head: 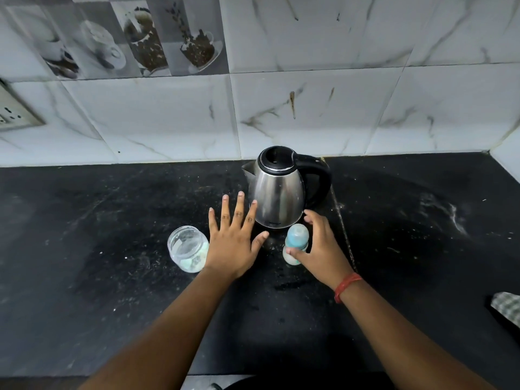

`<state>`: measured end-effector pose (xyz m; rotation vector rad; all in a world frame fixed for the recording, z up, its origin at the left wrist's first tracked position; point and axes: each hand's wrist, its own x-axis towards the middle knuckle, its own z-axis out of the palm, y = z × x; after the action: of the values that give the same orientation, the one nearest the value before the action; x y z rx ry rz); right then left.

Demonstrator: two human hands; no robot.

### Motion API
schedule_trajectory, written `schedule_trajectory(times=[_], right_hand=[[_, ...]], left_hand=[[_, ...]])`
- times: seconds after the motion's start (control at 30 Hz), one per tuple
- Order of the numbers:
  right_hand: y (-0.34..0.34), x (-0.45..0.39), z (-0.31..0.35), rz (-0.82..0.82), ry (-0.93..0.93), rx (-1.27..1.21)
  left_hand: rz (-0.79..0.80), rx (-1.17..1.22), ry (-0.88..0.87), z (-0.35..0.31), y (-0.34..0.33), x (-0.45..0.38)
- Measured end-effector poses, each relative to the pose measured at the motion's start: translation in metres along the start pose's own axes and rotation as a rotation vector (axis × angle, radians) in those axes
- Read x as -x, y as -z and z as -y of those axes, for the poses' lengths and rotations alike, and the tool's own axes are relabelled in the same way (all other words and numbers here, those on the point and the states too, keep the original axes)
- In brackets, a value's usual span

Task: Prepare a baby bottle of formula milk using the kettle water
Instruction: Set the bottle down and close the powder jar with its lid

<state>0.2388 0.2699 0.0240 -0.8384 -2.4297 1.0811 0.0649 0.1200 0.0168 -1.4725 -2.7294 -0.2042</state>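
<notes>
A steel kettle (pixel 278 190) with a black lid and handle stands on the black counter (pixel 112 249) near the wall. In front of it stands a small baby bottle (pixel 296 237) with a blue collar and clear cap. My right hand (pixel 320 249) curls round the bottle, thumb on its near side and fingers behind it. My left hand (pixel 235 237) hovers flat with fingers spread, between the kettle and a clear lidded jar (pixel 187 247) that holds pale powder. The left hand holds nothing.
A tiled wall rises behind the counter, with a wall socket (pixel 14 114) at the far left. A checked cloth (pixel 508 306) lies at the right edge. White specks and smears mark the dark counter.
</notes>
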Motion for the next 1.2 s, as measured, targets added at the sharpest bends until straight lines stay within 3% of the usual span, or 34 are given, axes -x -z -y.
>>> schedule_trajectory(times=[0.13, 0.3, 0.4, 0.53, 0.67, 0.93, 1.2], right_hand=[[0.005, -0.002, 0.033, -0.264, 0.311, 0.102], [-0.026, -0.014, 0.072, -0.159, 0.506, 0.142], [-0.062, -0.021, 0.079, 0.038, 0.423, 0.184], [-0.108, -0.027, 0.077, 0.336, 0.24, 0.399], [-0.137, -0.029, 0.075, 0.442, 0.146, 0.644], [-0.156, -0.029, 0.076, 0.424, 0.067, 0.734], [-0.144, -0.024, 0.08, 0.222, -0.023, 0.317]], left_hand=[[-0.037, -0.007, 0.025, 0.018, 0.015, -0.004], [-0.062, -0.012, 0.124, 0.065, 0.035, 0.002], [-0.071, 0.026, 0.183, 0.098, 0.043, 0.013], [-0.032, 0.296, 0.181, 0.138, 0.038, 0.038], [0.081, 0.529, 0.147, 0.165, 0.015, 0.067], [0.174, 0.768, 0.21, 0.172, -0.005, 0.074], [0.179, 0.972, 0.197, 0.159, -0.017, 0.064]])
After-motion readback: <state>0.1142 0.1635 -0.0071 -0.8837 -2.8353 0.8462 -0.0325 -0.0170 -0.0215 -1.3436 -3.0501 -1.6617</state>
